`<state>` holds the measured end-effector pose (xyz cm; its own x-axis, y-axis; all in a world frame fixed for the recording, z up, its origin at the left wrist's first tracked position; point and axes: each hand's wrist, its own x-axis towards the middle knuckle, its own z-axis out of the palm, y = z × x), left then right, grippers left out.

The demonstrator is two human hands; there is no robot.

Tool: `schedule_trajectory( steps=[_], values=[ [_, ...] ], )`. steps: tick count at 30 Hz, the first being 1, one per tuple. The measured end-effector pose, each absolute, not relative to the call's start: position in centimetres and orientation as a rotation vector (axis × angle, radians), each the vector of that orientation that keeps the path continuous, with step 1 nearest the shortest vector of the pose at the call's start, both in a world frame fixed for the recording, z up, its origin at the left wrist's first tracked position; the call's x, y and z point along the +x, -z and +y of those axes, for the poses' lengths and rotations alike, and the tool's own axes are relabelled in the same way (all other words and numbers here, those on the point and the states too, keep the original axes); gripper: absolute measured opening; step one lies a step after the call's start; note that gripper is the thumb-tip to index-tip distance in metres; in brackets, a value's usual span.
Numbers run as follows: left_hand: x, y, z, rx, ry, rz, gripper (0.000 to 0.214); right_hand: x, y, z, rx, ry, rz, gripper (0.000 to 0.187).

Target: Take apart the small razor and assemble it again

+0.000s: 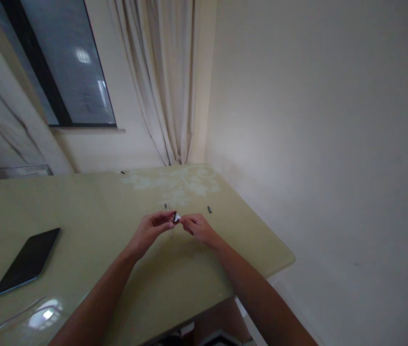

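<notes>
My left hand pinches a small black-and-white object between thumb and fingers, above the table. On its right side, my right hand has its fingers closed at the object's white part; whether they grip it or only touch it is too small to make out. Just behind the hands lies a thin pale stick-like thing with a dark end, partly hidden by my left hand. A short black piece rests on the table to the right of it.
A dark tablet lies on the pale green table at the left. A tiny black item sits near the far edge. A cable runs across the near left corner. The wall borders the table's right side.
</notes>
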<state>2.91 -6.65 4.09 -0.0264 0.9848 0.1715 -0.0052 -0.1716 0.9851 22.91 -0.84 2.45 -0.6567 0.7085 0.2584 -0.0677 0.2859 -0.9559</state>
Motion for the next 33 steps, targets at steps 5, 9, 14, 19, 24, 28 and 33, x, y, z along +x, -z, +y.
schedule_trajectory(
  steps=[5,9,14,19,24,28,33],
  values=[
    [3.42,-4.73,-6.93,1.313,-1.445,1.113,0.047,22.45,-2.34,-0.98,-0.573,-1.339,-1.800,0.062],
    [3.31,-4.59,-7.03,1.367,-1.431,1.088,0.047,22.55,-2.38,-0.97,-0.517,-1.439,-1.756,0.056],
    [2.92,-4.44,-7.10,1.432,-1.373,1.074,0.047,22.75,-2.25,-0.85,-0.470,-1.569,-1.718,0.054],
    [2.76,-4.49,-7.27,1.405,-1.354,1.070,0.046,22.70,-2.20,-0.89,-0.444,-1.590,-1.770,0.059],
    [2.93,-4.50,-7.20,1.374,-1.387,1.077,0.049,22.39,-2.57,-1.33,-0.533,-1.431,-1.811,0.061],
    [3.29,-4.17,-6.88,1.336,-1.520,1.108,0.051,22.39,-2.64,-1.44,-0.591,-1.249,-1.810,0.060],
    [3.21,-3.78,-6.75,1.352,-1.441,1.090,0.052,22.46,-2.12,-1.19,-0.521,-1.349,-1.789,0.060]
  ],
)
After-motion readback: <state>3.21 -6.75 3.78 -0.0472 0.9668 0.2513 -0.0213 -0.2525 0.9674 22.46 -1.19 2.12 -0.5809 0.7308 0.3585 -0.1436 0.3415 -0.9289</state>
